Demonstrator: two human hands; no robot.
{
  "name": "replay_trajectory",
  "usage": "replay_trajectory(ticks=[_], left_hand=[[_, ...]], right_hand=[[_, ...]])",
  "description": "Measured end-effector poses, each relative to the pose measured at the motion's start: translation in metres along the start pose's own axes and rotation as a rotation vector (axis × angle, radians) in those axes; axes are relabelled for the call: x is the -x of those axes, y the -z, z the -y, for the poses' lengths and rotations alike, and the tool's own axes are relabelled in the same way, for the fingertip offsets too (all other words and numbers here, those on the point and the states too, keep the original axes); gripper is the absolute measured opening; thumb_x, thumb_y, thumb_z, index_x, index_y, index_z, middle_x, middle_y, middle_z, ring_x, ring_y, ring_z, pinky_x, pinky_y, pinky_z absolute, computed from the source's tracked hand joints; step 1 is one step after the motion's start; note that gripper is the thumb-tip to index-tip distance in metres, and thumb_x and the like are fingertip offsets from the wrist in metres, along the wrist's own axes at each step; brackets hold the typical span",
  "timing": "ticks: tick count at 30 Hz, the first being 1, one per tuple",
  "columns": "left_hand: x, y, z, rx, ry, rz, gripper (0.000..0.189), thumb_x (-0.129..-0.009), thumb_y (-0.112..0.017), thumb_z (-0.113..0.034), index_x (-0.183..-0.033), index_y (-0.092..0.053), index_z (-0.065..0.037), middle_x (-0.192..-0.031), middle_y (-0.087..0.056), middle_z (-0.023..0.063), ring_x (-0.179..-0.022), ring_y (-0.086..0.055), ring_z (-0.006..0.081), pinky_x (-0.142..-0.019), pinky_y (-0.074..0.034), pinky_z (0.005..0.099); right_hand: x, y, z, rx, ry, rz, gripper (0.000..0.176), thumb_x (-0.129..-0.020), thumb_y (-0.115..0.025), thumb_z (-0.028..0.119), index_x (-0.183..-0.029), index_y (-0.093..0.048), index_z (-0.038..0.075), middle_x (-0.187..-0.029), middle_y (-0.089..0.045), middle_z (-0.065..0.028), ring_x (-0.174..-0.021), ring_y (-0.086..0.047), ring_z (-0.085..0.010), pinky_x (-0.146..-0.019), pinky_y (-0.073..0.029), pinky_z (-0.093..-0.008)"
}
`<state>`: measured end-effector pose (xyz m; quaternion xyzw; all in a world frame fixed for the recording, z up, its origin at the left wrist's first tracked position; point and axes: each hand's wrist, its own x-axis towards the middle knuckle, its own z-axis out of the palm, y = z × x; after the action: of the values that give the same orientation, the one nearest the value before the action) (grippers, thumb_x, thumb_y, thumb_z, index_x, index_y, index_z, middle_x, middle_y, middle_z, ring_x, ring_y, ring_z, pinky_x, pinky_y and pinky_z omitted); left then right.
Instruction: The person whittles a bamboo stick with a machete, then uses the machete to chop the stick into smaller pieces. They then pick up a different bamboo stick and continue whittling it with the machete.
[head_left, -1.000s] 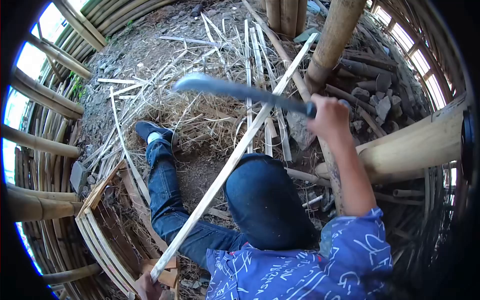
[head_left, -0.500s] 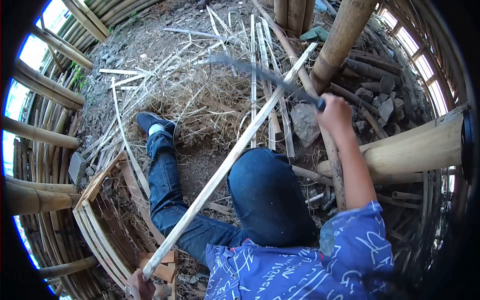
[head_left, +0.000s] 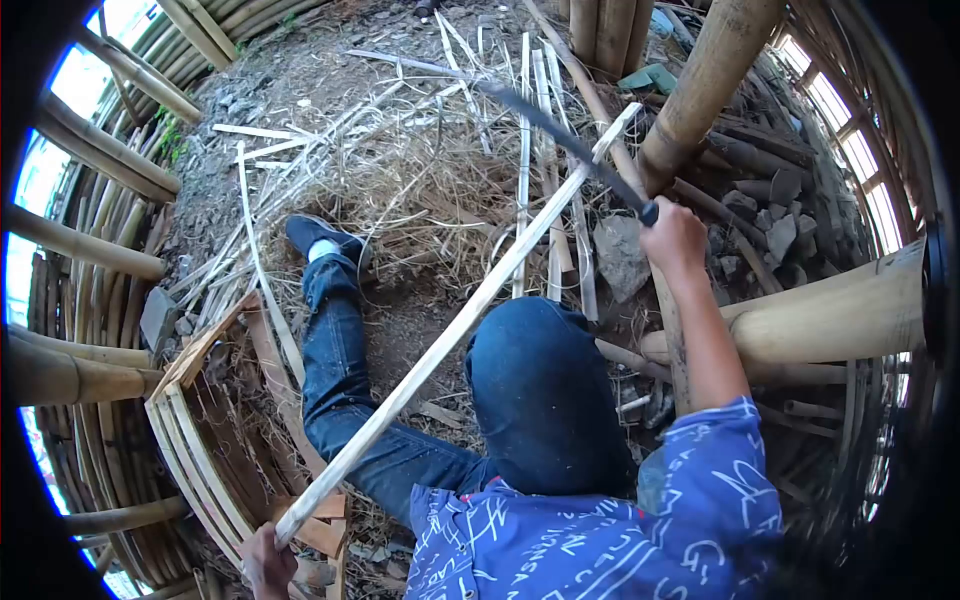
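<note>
A long pale bamboo strip (head_left: 450, 335) runs diagonally across my body, from lower left to upper right. At its lower end my left hand (head_left: 268, 562) is closed around it. My right hand (head_left: 673, 238) grips the dark handle of a long-bladed knife (head_left: 560, 135). The blade points up and to the left and crosses the strip near its upper end. Whether the blade's edge touches the strip cannot be made out. The strip passes over my jeans-covered legs.
Shavings and fibres (head_left: 400, 190) cover the ground ahead, with loose split strips (head_left: 525, 150) among them. A thick bamboo post (head_left: 710, 85) and stones (head_left: 785, 235) stand at the right. Slatted wood (head_left: 200, 470) lies at the lower left, near bamboo walls.
My right hand and the knife have shifted slightly down and right in view. The strip's upper end is slightly lower, and my left hand is a little further left. The whole scene has shifted slightly.
</note>
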<state>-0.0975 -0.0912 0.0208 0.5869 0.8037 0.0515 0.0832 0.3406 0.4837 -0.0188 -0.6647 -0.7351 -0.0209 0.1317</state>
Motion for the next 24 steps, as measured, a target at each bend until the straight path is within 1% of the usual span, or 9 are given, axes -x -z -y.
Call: replay_trajectory(ticks=[3,5,7,10,13,16,17,21,24], left_hand=[[0.009,0.003,0.012,0.018,0.044,0.056,0.027,-0.067,-0.053,0.001,-0.094,-0.052,-0.002,-0.066,-0.052,0.0194,-0.060,-0.054,0.0444,-0.054,-0.041,0.0496],[0.010,0.006,0.007,0.026,0.064,0.062,0.027,-0.067,-0.053,0.001,-0.094,-0.052,-0.002,-0.066,-0.052,0.0195,-0.060,-0.054,0.0444,-0.053,-0.041,0.0496],[0.009,0.010,0.002,0.017,0.063,0.062,0.027,-0.067,-0.053,0.001,-0.094,-0.052,-0.002,-0.066,-0.052,0.0195,-0.060,-0.054,0.0444,-0.053,-0.041,0.0496],[0.018,0.010,0.007,0.017,0.085,0.053,0.027,-0.067,-0.053,0.001,-0.094,-0.052,-0.003,-0.066,-0.052,0.0196,-0.060,-0.054,0.0443,-0.053,-0.041,0.0495],[0.023,0.010,0.013,0.014,0.102,0.071,0.027,-0.067,-0.053,0.001,-0.093,-0.052,-0.003,-0.065,-0.052,0.0197,-0.060,-0.054,0.0443,-0.053,-0.041,0.0495],[0.023,0.009,0.012,0.031,0.128,0.081,0.027,-0.067,-0.054,0.001,-0.093,-0.052,-0.003,-0.065,-0.052,0.0198,-0.060,-0.054,0.0443,-0.053,-0.041,0.0494],[0.022,0.009,0.012,0.034,0.130,0.083,0.027,-0.067,-0.054,0.001,-0.093,-0.052,-0.003,-0.065,-0.052,0.0198,-0.060,-0.054,0.0443,-0.053,-0.041,0.0494],[0.022,0.015,0.010,0.012,0.121,0.077,0.027,-0.067,-0.054,0.001,-0.093,-0.052,-0.003,-0.065,-0.052,0.0200,-0.060,-0.054,0.0443,-0.053,-0.041,0.0494],[0.028,0.012,0.016,0.007,0.138,0.069,0.026,-0.067,-0.054,0.001,-0.093,-0.052,-0.003,-0.065,-0.053,0.0201,-0.060,-0.054,0.0443,-0.053,-0.041,0.0493]], right_hand=[[0.026,0.012,0.006,-0.008,0.277,0.042,0.023,-0.066,-0.072,0.022,-0.086,-0.065,0.013,-0.077,-0.068,-0.0164,-0.076,-0.067,-0.0357,-0.070,-0.053,-0.0473],[0.010,-0.017,-0.015,0.053,0.279,-0.076,0.021,-0.068,-0.070,0.024,-0.086,-0.066,0.013,-0.077,-0.068,-0.0162,-0.076,-0.067,-0.0357,-0.070,-0.053,-0.0459],[-0.016,-0.026,-0.024,-0.021,-0.117,-0.006,0.021,-0.075,-0.067,0.028,-0.089,-0.067,0.012,-0.081,-0.069,-0.0183,-0.080,-0.067,-0.0387,-0.073,-0.052,-0.0482],[-0.029,-0.030,-0.012,0.012,-0.077,-0.059,0.021,-0.074,-0.068,0.025,-0.090,-0.067,0.010,-0.084,-0.069,-0.0199,-0.082,-0.067,-0.0391,-0.075,-0.052,-0.0494],[0.008,-0.007,0.006,0.048,0.126,0.102,0.020,-0.071,-0.069,0.022,-0.087,-0.065,0.011,-0.081,-0.068,-0.0171,-0.079,-0.067,-0.0362,-0.071,-0.053,-0.0466],[0.022,-0.007,0.017,0.029,0.366,0.051,0.019,-0.069,-0.070,0.022,-0.085,-0.066,0.012,-0.081,-0.068,-0.0146,-0.079,-0.068,-0.0336,-0.070,-0.053,-0.0441],[0.015,-0.012,0.011,0.029,0.354,0.059,0.019,-0.069,-0.070,0.022,-0.085,-0.066,0.012,-0.081,-0.068,-0.0146,-0.079,-0.068,-0.0336,-0.070,-0.053,-0.0441],[-0.036,-0.038,-0.034,-0.020,-0.225,0.065,0.028,-0.077,-0.068,0.036,-0.088,-0.071,0.010,-0.090,-0.070,-0.0189,-0.089,-0.067,-0.0358,-0.078,-0.053,-0.0456],[-0.041,-0.037,-0.027,0.010,-0.150,0.057,0.033,-0.079,-0.063,0.040,-0.090,-0.070,0.009,-0.089,-0.069,-0.0196,-0.089,-0.066,-0.0374,-0.079,-0.052,-0.0470]])
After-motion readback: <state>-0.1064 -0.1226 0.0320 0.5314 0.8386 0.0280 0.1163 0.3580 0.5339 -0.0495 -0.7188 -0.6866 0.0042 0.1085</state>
